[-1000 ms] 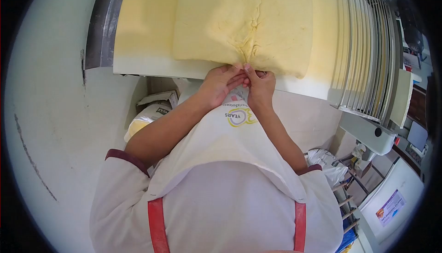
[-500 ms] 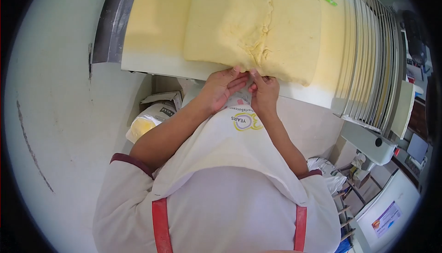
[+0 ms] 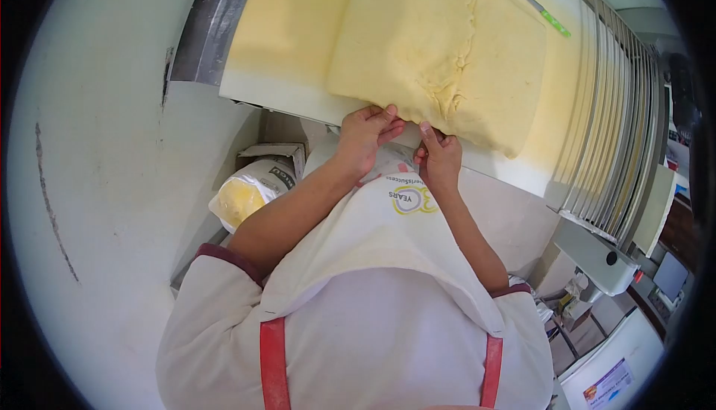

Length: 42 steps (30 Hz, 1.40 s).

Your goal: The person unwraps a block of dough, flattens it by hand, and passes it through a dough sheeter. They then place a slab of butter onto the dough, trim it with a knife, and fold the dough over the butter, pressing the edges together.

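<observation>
Shift: hands parted since a second ago, then pressed together at the seam, now set a little apart along the near edge; whole view swung, dough and bench now further right and up.
Bench: pale work surface (image 3: 283, 93), dusted yellow on top, grey metal side rail at the left, near edge running just above the hands.
Dough: big yellow folded slab (image 3: 418, 45) lying flat on the bench, rough puckered seam down the middle, near edge close to the bench lip, right corner near the rollers.
Rollers: ribbed grey rack of bars (image 3: 619, 127) hard against the bench on the right, no spare room on that side.
Apron: white bib (image 3: 373, 261) with red straps, printed logo just below the hands.
Bag: open sack (image 3: 250, 190) in a box down below the bench, left of the left forearm, yellow contents showing through clear plastic.
Left hand: (image 3: 363, 136) at the dough's near edge, fingers together and curled, tips touching the dough.
Right hand: (image 3: 440, 158) just beside it, fingers bunched, tips at the dough edge below the seam; firm pinch or mere touch, cannot tell.
Knife: green-handled blade (image 3: 543, 12) lying far up on the bench, well apart from both hands.
Room: bare yellow-dusted bench left of the dough; narrow strip of bench between dough edge and lip.
</observation>
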Tool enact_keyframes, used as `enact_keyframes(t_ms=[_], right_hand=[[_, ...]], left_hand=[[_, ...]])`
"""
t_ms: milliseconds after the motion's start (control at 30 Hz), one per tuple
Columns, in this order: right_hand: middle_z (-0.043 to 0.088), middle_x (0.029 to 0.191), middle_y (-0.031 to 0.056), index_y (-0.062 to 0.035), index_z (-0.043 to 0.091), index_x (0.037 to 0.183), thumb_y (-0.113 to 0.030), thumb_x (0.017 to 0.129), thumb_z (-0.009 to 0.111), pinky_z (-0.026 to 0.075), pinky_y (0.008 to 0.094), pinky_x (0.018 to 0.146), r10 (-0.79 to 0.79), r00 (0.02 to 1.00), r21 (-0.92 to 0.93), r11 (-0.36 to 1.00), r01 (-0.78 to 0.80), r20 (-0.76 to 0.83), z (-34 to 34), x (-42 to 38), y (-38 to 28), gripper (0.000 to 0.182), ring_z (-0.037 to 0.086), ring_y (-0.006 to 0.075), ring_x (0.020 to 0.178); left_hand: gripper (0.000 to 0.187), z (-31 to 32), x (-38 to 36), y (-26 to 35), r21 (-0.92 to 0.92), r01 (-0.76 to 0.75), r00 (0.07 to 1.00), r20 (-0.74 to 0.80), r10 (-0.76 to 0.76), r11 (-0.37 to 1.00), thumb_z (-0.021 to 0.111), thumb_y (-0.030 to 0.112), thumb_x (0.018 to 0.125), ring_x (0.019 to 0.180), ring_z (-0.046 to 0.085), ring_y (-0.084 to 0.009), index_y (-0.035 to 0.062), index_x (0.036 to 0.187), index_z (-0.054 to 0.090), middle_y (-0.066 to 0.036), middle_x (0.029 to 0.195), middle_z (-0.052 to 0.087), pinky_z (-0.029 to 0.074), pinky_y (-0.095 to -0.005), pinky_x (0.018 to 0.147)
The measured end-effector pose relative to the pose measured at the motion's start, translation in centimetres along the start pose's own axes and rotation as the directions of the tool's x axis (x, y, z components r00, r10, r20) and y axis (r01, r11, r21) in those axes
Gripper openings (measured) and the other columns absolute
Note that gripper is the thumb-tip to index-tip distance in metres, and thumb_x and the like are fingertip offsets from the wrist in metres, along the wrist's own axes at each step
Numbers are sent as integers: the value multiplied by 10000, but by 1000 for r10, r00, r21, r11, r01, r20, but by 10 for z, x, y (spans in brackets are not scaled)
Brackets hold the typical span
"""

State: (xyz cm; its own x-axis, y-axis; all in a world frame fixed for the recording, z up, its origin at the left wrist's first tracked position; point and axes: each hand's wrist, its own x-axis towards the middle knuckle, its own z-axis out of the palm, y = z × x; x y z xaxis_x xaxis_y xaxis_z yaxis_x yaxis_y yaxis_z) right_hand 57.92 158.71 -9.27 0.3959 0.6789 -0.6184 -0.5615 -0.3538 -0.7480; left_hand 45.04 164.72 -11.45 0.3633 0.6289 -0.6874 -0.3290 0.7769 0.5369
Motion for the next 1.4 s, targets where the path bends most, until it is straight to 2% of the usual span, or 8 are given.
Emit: enact_keyframes(t_ms=[67, 233, 333, 467, 833, 933, 1133, 1400], right_hand=[[487, 664, -22, -50, 565, 919, -162, 881, 694, 317, 234, 377, 130, 990, -81, 989, -126, 46, 4, 2, -4, 175, 373, 70, 417], [441, 609, -30, -62, 548, 915, -197, 893, 678, 278, 228, 357, 14, 999, 61, 998, -17, 44, 5, 2, -3, 189, 348, 66, 422], [399, 568, -40, -77, 525, 899, -212, 896, 673, 269, 224, 355, 92, 991, -53, 995, -87, 100, 2, 1, 0, 200, 332, 60, 416], [390, 550, -40, -42, 549, 994, -214, 897, 670, 264, 219, 354, 162, 982, -69, 985, -155, 100, 12, 8, 1, 231, 312, 60, 399], [426, 579, -39, -53, 570, 995, -178, 879, 698, 281, 229, 354, 181, 969, 24, 982, -188, 169, 11, 16, 10, 213, 339, 70, 397], [430, 576, -38, -55, 577, 1009, -196, 883, 696, 289, 231, 360, 133, 973, 59, 987, -146, 191, 12, 12, 6, 224, 343, 73, 405], [431, 577, -33, -45, 578, 1028, -228, 895, 684, 298, 229, 372, 203, 951, -82, 979, -189, 232, 15, 16, 9, 250, 351, 71, 422], [546, 706, 27, -3, 580, 1062, -307, 934, 629, 304, 202, 414, 150, 954, -7, 988, -153, 260, 31, 4, 2, 333, 327, 51, 456]], left_hand=[[306, -3, 1, -1, 47, -11, 1000, -15, 11, 999, 674, 232, 898, 1007, 623, -203, -17, 1063, 606, -115, 1053, 655, 512, -341, 922], [215, 4, -15, 14, -54, 112, 994, -11, -113, 992, 684, 187, 888, 883, 653, -193, 1, 975, 620, -98, 954, 666, 550, -313, 839], [229, -5, -3, 7, -46, -90, 992, -89, 86, 995, 684, 195, 889, 904, 651, -199, -2, 986, 619, -110, 972, 664, 547, -318, 851], [244, -12, -5, 8, -37, -45, 997, -60, 42, 998, 678, 186, 893, 919, 649, -206, -19, 1009, 617, -115, 980, 661, 544, -309, 856], [340, -20, -5, 15, 1, -125, 988, -86, 125, 992, 681, 213, 895, 935, 640, -208, -61, 1074, 588, -128, 1017, 649, 539, -297, 862], [297, -18, -13, 30, -47, 18, 999, -48, -20, 999, 677, 195, 897, 886, 641, -185, -50, 1046, 597, -117, 992, 649, 544, -284, 842], [386, -34, -2, 20, -28, -138, 980, -146, 132, 990, 689, 212, 890, 949, 638, -200, -77, 1117, 571, -133, 1028, 639, 550, -257, 823], [255, -38, -8, 39, -126, -52, 995, -97, 40, 991, 665, 184, 907, 863, 655, -191, -47, 999, 610, -118, 953, 653, 558, -265, 816]])
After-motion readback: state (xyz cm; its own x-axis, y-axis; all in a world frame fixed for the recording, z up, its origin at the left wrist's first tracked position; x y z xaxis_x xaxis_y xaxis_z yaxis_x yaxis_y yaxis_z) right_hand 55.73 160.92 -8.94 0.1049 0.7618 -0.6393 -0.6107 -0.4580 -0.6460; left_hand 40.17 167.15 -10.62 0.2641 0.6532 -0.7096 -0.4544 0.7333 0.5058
